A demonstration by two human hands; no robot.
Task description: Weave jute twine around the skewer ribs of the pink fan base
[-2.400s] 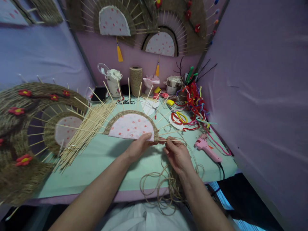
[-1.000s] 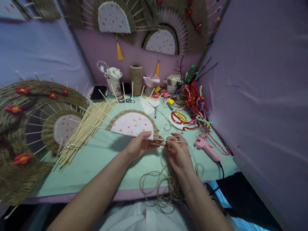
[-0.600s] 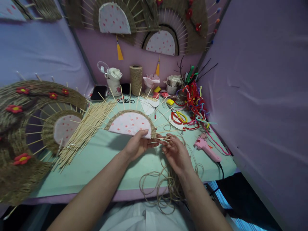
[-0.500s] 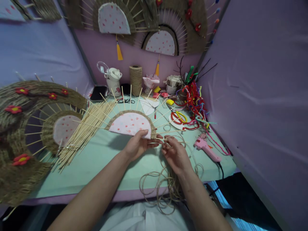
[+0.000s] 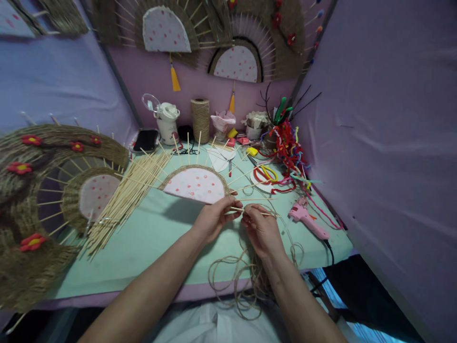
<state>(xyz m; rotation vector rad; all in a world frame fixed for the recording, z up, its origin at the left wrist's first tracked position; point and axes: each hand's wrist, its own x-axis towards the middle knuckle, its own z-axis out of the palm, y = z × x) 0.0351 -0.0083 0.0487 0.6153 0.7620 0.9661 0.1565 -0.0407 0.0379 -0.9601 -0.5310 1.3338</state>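
Note:
A half-round fan (image 5: 195,184) with a white, pink-dotted face, a woven twine rim and thin sticks fanning outward is held above the table. My left hand (image 5: 216,218) is closed on its lower right corner, thumb on top. Close beside it, my right hand (image 5: 260,226) pinches at the lowest stick (image 5: 268,214) on the right; twine between its fingers is too fine to make out clearly. Below my right hand a loose heap of jute twine (image 5: 246,276) hangs over the table's front edge into my lap.
Thin wooden sticks (image 5: 130,195) lie in a pile at left, beside a finished woven fan (image 5: 21,200) with red flowers. A pink glue gun (image 5: 307,219) and red-handled scissors (image 5: 263,174) lie at right. A twine spool (image 5: 200,120) stands behind. Tangled pipe cleaners (image 5: 287,147) fill the back right.
My left thumb has slid off the fan's face toward its right corner. The fan has shifted slightly right, and my right hand has closed its fingers nearer the lowest stick.

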